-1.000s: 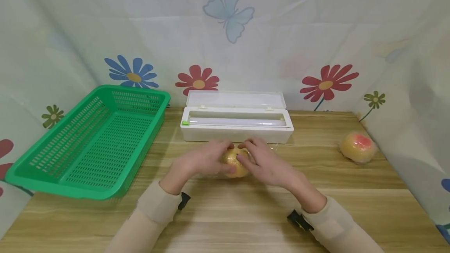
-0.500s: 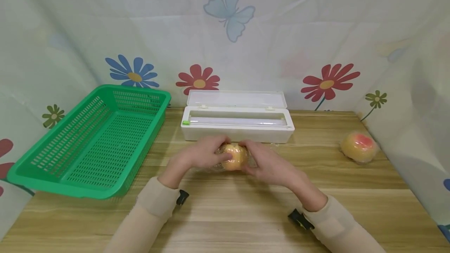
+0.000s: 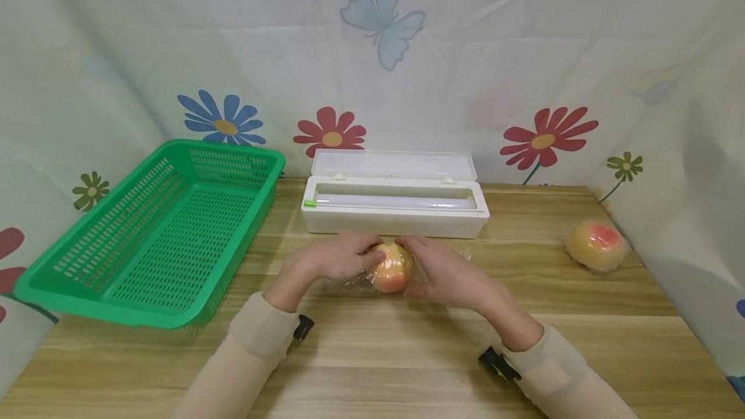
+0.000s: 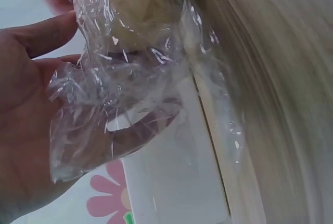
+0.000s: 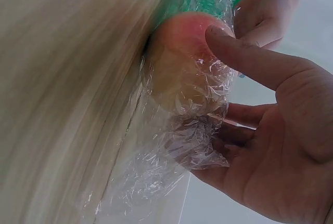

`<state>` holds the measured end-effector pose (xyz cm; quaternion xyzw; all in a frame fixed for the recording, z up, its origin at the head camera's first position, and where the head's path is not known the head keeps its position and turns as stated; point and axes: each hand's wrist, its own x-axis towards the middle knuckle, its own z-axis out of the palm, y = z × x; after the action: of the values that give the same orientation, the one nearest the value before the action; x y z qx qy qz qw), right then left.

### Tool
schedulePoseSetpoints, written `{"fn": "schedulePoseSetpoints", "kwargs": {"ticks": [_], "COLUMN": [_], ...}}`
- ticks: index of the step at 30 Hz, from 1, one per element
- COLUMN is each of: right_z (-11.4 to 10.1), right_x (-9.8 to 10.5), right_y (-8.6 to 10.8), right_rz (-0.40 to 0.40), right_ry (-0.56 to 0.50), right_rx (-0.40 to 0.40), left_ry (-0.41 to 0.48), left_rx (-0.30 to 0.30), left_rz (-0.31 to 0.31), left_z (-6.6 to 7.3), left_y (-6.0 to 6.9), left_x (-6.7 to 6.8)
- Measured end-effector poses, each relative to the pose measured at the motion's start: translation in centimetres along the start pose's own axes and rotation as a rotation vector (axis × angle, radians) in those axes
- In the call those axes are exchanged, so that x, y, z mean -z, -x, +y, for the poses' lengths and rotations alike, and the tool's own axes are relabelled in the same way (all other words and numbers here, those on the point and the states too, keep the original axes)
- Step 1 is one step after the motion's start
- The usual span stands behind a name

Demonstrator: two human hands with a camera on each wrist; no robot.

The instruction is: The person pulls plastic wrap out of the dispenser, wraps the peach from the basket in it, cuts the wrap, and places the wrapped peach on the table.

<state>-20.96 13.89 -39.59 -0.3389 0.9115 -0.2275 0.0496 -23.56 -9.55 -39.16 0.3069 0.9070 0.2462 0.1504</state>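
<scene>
A yellow peach with a red blush (image 3: 391,268) sits on the wooden table between my hands, wrapped in clear cling film (image 4: 119,83). From the left, my left hand (image 3: 334,256) holds it, thumb on its upper side and fingers behind the film. On the other side my right hand (image 3: 448,273) grips it, its thumb (image 5: 250,57) against the peach in the right wrist view. Loose, crumpled film sticks out on both sides of the fruit. Some fingertips are hidden behind it.
Just behind my hands stands a white cling film box (image 3: 396,220), lid raised, roll inside. A green plastic basket (image 3: 200,302) is at the left. Another wrapped peach (image 3: 596,246) rests near the table's right edge. A flower-printed cloth (image 3: 442,96) hangs behind.
The peach has turned between my hands, so its red side now faces front. My fingers have shifted from over its top to its sides, and more loose film shows at the left.
</scene>
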Motion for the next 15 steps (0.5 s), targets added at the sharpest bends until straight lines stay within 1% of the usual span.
{"fn": "schedulePoseSetpoints", "kwargs": {"ticks": [4, 8, 13, 15], "right_z": [-0.04, -0.02, 0.04, 0.07], "right_x": [-0.06, -0.16, -0.34, -0.35], "right_y": [-0.06, -0.03, -0.04, -0.09], "right_rz": [-0.013, -0.009, 0.005, 0.010], "right_ry": [0.018, 0.034, 0.031, 0.017], "right_rx": [-0.005, -0.001, 0.000, -0.001], "left_ry": [-0.010, 0.013, 0.051, 0.077], "left_rx": [0.027, 0.025, -0.006, -0.032], "left_rz": [-0.025, -0.030, -0.041, -0.029], "left_z": [0.11, -0.08, -0.35, -0.41], "left_y": [0.06, -0.08, -0.12, -0.07], "left_x": [-0.07, -0.21, -0.09, 0.08]}}
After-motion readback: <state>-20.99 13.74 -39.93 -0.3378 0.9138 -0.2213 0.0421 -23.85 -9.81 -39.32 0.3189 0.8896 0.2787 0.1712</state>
